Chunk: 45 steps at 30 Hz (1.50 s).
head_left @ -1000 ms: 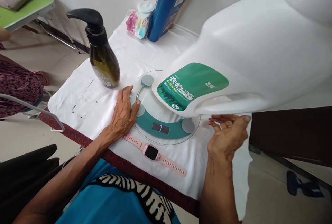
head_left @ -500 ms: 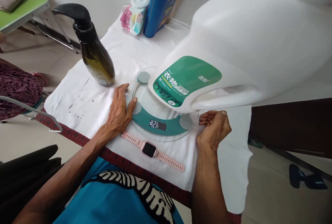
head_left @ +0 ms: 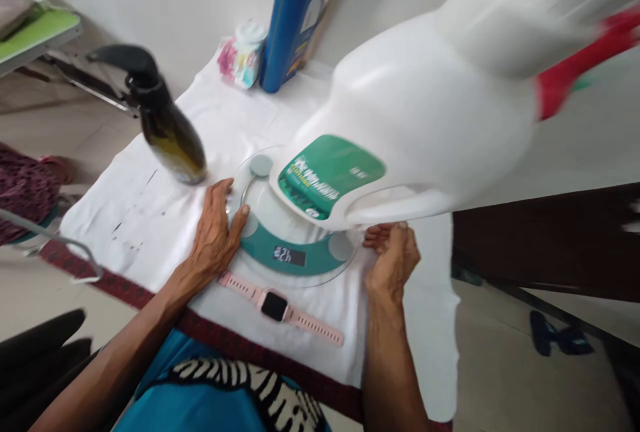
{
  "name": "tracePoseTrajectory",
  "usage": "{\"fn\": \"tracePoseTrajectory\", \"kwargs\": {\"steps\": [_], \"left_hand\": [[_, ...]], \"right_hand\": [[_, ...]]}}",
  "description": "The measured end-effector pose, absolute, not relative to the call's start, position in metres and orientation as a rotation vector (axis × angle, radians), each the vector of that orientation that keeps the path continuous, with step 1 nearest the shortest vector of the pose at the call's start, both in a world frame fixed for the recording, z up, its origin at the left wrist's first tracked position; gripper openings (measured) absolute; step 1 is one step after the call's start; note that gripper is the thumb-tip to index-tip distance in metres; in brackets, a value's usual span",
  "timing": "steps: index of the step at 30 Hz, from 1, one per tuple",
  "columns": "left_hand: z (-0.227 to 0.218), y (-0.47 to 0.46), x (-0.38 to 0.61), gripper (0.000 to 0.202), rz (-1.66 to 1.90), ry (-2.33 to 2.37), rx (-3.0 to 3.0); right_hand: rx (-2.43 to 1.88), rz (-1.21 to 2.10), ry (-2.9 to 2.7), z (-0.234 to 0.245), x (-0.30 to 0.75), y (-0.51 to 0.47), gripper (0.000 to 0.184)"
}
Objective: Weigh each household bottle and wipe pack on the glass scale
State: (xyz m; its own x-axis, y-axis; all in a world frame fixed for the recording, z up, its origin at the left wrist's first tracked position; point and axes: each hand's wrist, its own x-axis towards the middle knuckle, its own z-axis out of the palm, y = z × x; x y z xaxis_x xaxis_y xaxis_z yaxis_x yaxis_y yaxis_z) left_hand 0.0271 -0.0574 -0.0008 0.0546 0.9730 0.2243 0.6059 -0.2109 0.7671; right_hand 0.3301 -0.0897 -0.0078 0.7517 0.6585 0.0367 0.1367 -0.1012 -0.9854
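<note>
A large white jug of clothing disinfectant [head_left: 430, 105] with a green label stands on a round glass scale [head_left: 260, 245], whose teal band bears a lit digital display. My left hand [head_left: 213, 232] rests at the scale's left edge, fingers spread and thumb over the rim. At the right edge, just beside the jug's base, my right hand [head_left: 395, 259] is curled closed with nothing visible in it. A pink-strapped smartwatch [head_left: 275, 305] lies on the cloth in front of the scale.
A dark pump bottle [head_left: 173, 139] stands left of the scale. Behind are a wipes-like pack [head_left: 243, 55] and a tall blue bottle [head_left: 289, 25]. White cloth [head_left: 135, 212] covers the table. A blurred red strip [head_left: 575, 72] shows by the jug's top. Slippers [head_left: 560, 337] lie on the floor.
The view has shifted, so the tabletop sits lower and further left and more of the jug's top shows. Both hands keep their places by the scale.
</note>
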Motion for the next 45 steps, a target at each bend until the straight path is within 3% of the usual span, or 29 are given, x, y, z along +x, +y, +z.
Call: {"fn": "tracePoseTrajectory", "kwargs": {"steps": [7,9,12,17,27,35,45], "left_hand": [[-0.006,-0.051,0.027,0.065,1.027,1.615,1.867],[-0.005,-0.051,0.027,0.069,1.021,1.625,1.864],[-0.004,-0.051,0.026,0.073,1.008,1.641,1.842],[-0.004,-0.049,0.029,0.075,1.002,1.663,1.833],[-0.006,-0.049,0.031,0.07,1.024,1.667,1.811],[-0.007,-0.051,0.032,0.069,1.027,1.642,1.821],[-0.007,-0.054,0.034,0.059,1.024,1.659,1.822]], "right_hand": [[-1.196,0.529,-1.021,0.07,0.3,-0.077,0.067],[-1.101,0.613,-1.072,0.085,0.292,-0.067,0.061],[-1.048,0.738,-1.049,0.096,0.291,-0.053,0.052],[-1.055,0.863,-1.013,0.105,0.294,-0.036,0.053],[-1.055,0.497,-0.776,0.14,0.313,-0.022,0.069],[-1.156,0.168,-0.635,0.135,0.363,-0.024,0.057],[-1.225,0.056,-0.447,0.098,0.393,-0.008,0.048]]}}
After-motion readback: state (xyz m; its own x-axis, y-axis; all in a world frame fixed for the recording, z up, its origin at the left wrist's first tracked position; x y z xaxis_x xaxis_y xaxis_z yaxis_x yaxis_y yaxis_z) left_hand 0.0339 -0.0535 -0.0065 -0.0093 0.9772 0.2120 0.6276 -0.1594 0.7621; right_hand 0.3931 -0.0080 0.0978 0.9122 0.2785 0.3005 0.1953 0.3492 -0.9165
